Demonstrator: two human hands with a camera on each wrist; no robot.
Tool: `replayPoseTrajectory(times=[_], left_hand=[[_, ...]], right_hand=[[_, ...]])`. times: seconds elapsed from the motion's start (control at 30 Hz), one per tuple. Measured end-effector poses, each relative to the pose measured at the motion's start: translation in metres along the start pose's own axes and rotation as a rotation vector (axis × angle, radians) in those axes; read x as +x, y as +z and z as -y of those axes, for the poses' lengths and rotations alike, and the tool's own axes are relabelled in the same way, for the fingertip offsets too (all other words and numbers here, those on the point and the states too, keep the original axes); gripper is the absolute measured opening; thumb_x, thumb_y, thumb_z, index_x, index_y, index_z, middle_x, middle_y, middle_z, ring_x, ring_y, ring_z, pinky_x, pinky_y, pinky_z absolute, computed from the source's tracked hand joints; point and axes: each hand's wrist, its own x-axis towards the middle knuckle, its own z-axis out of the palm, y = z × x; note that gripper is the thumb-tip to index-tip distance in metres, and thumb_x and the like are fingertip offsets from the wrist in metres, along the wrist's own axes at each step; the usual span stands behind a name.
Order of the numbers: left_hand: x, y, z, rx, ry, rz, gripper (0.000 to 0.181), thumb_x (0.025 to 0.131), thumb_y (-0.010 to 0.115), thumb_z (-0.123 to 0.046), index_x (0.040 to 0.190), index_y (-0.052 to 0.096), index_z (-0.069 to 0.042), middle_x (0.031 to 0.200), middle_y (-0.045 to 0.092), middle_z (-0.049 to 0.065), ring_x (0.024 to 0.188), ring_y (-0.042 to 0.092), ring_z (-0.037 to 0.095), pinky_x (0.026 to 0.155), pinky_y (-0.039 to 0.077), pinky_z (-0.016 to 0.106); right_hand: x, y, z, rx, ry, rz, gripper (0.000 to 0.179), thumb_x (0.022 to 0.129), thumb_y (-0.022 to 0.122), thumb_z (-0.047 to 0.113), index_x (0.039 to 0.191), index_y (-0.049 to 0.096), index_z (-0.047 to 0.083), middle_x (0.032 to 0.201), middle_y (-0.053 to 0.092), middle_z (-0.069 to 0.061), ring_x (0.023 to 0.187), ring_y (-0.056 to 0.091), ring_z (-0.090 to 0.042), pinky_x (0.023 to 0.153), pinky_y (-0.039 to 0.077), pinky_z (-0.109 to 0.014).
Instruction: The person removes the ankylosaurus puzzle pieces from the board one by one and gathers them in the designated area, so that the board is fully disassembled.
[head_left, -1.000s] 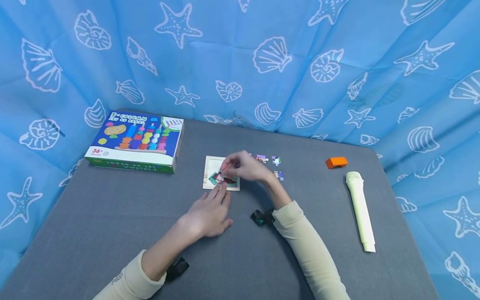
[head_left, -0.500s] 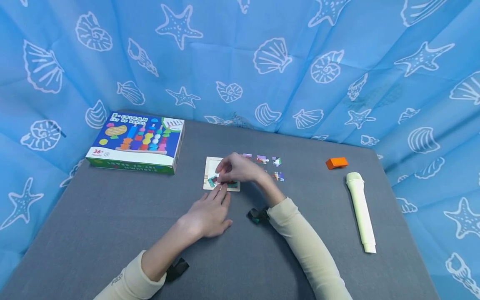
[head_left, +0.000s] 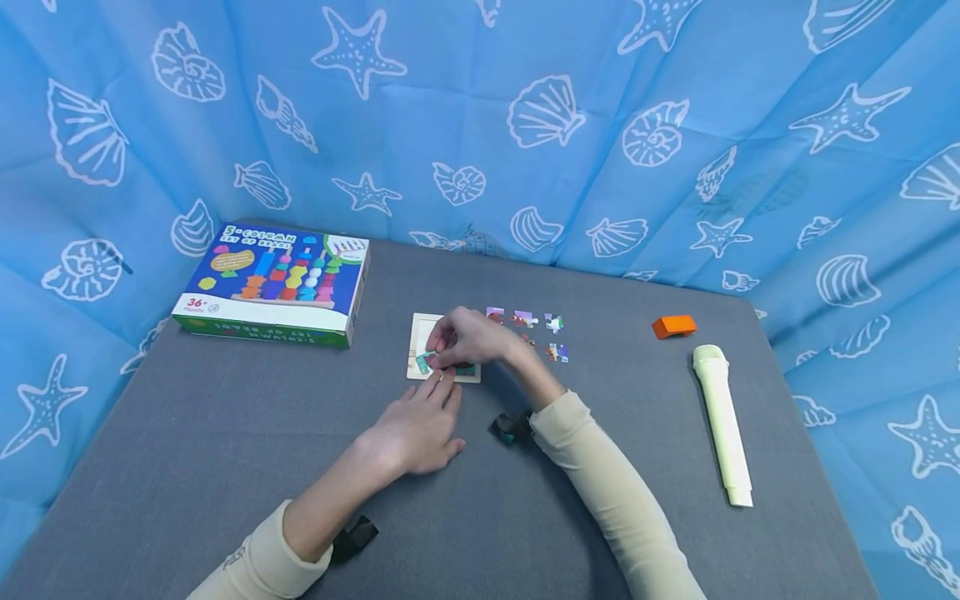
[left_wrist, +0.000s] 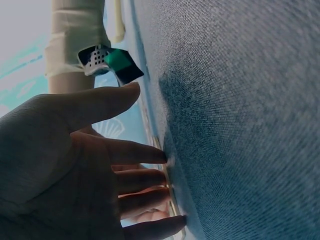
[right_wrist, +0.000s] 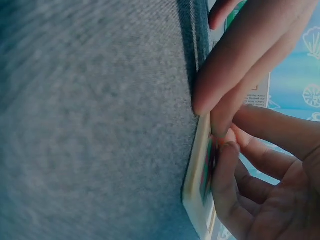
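Observation:
A small pale puzzle tray [head_left: 415,337] lies on the grey tabletop, with teal and dark picture pieces [head_left: 422,363] along its near side. My left hand [head_left: 416,429] rests at the tray's near edge, its fingers stretched out, as the left wrist view confirms. Over the tray, my right hand [head_left: 476,337] bends its fingers and pinches a puzzle piece low against the tray; the piece is mostly hidden by the fingertips. From the right wrist, the tray's rim [right_wrist: 197,170] shows side-on, with thumb and fingers of the right hand [right_wrist: 280,185] meeting at its surface.
Several loose puzzle pieces [head_left: 524,319] lie right of the tray. A bead-set box [head_left: 270,283] stands at the back left. To the right are an orange block [head_left: 673,325] and a pale green toy microphone [head_left: 722,425]. A blue shell-print curtain [head_left: 480,125] hangs behind.
My right hand has shifted slightly left and lower over the tray, uncovering more of the loose pieces on its right. The left hand has stayed in place.

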Motion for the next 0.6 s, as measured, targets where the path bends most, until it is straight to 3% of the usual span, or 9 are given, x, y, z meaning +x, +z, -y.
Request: replayPoseTrajectory(times=[0.6], left_hand=[[0.0014, -0.0002, 0.0003, 0.003, -0.006, 0.013, 0.077, 0.110, 0.063, -0.043, 0.168, 0.035, 0.000, 0.182, 0.020, 0.019, 0.172, 0.016, 0.035, 0.137, 0.029, 0.056]], right_hand=[[0.0012, 0.0020, 0.0020, -0.027, -0.027, 0.020, 0.011, 0.097, 0.079, 0.004, 0.107, 0.077, 0.001, 0.089, 0.073, -0.006, 0.075, 0.063, -0.007, 0.068, 0.052, -0.018]])
